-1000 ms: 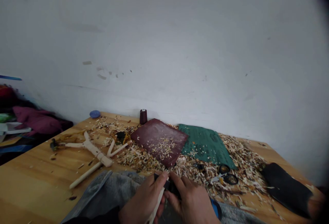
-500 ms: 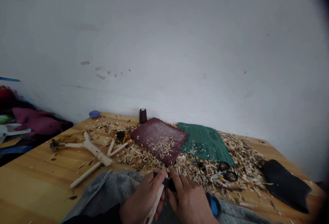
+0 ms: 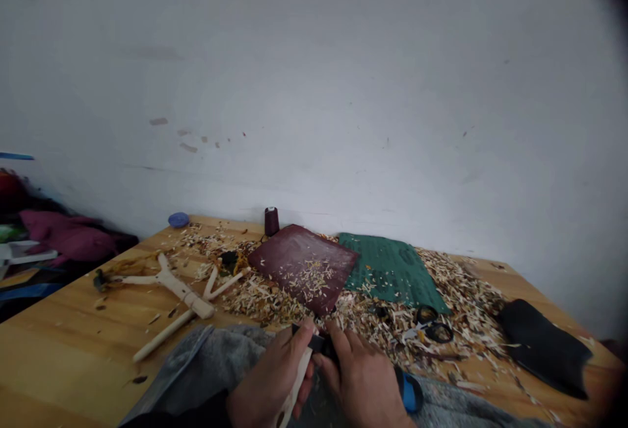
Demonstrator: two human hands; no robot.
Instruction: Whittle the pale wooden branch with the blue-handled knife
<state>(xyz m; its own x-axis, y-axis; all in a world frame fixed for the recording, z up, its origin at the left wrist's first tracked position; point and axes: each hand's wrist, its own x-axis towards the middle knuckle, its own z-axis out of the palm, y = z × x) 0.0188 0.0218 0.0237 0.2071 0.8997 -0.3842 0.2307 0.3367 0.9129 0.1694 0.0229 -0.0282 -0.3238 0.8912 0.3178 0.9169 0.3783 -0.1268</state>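
My left hand (image 3: 272, 372) grips a pale carved wooden stick (image 3: 297, 382) that runs down out of the frame. My right hand (image 3: 360, 375) is closed on a small black tool (image 3: 318, 344), probably a knife, though its blade is hidden by my fingers. The tool's dark end rests against the top of the stick, between my hands. A blue object (image 3: 409, 392) shows beyond my right hand, and I cannot tell what it is. A grey cloth (image 3: 196, 366) lies under my left forearm.
Wood shavings (image 3: 392, 330) cover the table (image 3: 59, 326) ahead of my hands. On it are a maroon leather pad (image 3: 303, 267), green mat (image 3: 390, 271), black scissors (image 3: 426, 324), black pouch (image 3: 542, 347), thread spool (image 3: 271, 222), blue disc (image 3: 178, 220) and forked carved wood (image 3: 169, 281).
The view has tilted slightly, so the table sits a little higher in the frame. My hands stay together on the stick, and the black tool has turned slightly.
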